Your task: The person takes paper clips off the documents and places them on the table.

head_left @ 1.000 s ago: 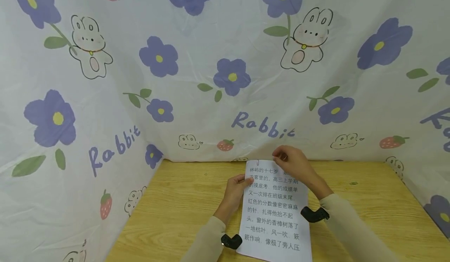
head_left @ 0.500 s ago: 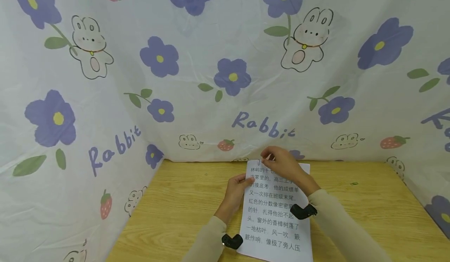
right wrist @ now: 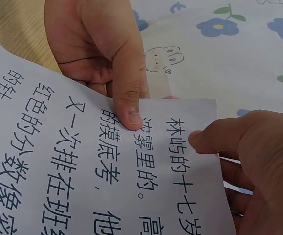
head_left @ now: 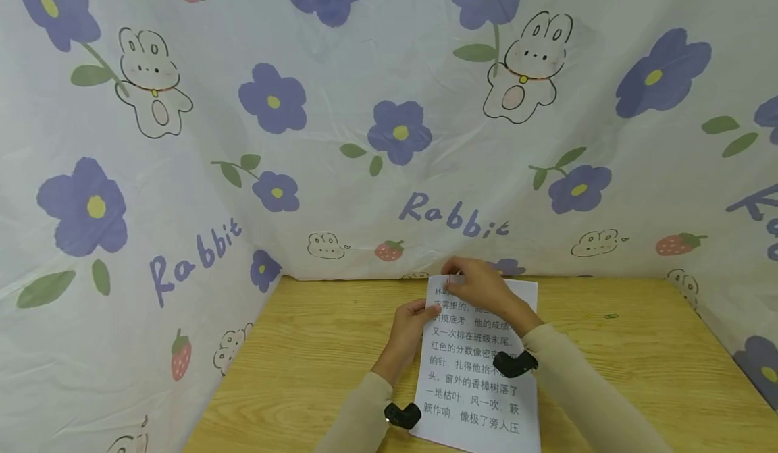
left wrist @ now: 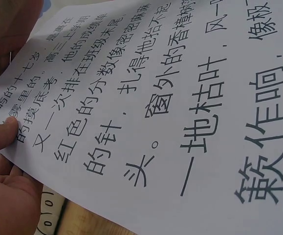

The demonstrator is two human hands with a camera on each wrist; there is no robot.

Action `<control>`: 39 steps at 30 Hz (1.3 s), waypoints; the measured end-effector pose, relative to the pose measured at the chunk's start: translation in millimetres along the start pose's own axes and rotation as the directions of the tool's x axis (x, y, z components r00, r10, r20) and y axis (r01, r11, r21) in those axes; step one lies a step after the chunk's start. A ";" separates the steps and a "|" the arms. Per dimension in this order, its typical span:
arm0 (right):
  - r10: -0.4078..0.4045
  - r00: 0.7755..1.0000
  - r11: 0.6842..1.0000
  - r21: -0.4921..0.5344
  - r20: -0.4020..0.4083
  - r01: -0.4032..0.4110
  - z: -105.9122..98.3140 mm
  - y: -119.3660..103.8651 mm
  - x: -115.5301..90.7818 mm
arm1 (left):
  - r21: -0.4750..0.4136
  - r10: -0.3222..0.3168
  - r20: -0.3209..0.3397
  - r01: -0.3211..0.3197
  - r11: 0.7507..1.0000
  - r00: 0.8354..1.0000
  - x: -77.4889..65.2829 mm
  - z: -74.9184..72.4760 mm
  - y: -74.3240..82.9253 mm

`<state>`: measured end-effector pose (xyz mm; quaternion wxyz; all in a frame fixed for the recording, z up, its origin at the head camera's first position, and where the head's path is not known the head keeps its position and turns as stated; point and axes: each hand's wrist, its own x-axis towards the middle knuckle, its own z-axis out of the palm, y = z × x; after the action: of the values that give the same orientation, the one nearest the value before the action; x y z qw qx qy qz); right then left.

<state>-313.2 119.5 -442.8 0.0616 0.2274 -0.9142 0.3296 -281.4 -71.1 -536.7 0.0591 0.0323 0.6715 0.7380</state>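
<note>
A white printed sheet of paper point(head_left: 477, 389) with large black Chinese characters stands tilted up over the table. My left hand point(head_left: 404, 337) pinches its left edge, thumb on the front and fingers behind. At the top edge, near the left corner, my right hand point(head_left: 483, 289) pinches the paper; in the right wrist view its thumb point(right wrist: 207, 139) lies on the print and its fingers pass behind. A small paper clip point(head_left: 449, 279) sits at this top edge, mostly covered by the right hand.
A small green paper clip point(head_left: 611, 316) lies to the right on the wooden table point(head_left: 316, 365). Behind and at the sides hangs a white curtain point(head_left: 340, 190) printed with rabbits, purple flowers and strawberries. Each wrist carries a black camera mount.
My right hand has moved left along the paper's top edge, from past its middle to the clip near the left corner, and now pinches there. The left hand has kept its hold.
</note>
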 end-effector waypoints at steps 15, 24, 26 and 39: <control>0.021 1.000 0.999 -0.045 -0.002 -0.021 1.3 -2.2 -2.1 | -0.023 -0.009 0.013 0.009 1.000 1.000 0.9 -1.6 -2.0; 0.046 0.999 0.998 -0.040 -0.013 -0.047 2.5 2.0 0.1 | -0.040 -0.014 0.016 0.014 0.999 1.000 2.3 -1.3 -2.2; 0.053 0.998 0.998 -0.030 -0.017 -0.054 2.1 2.8 0.4 | -0.042 -0.016 0.020 0.017 0.999 1.000 2.0 -1.2 -1.9; 0.060 0.998 0.998 -0.017 -0.035 -0.061 -0.6 4.1 3.0 | -0.047 -0.011 0.027 0.012 0.999 1.000 1.1 0.1 -0.1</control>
<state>-317.7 121.5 -443.9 0.0696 0.1934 -0.9224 0.3270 -282.4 -70.8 -536.8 0.0730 0.0368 0.6534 0.7526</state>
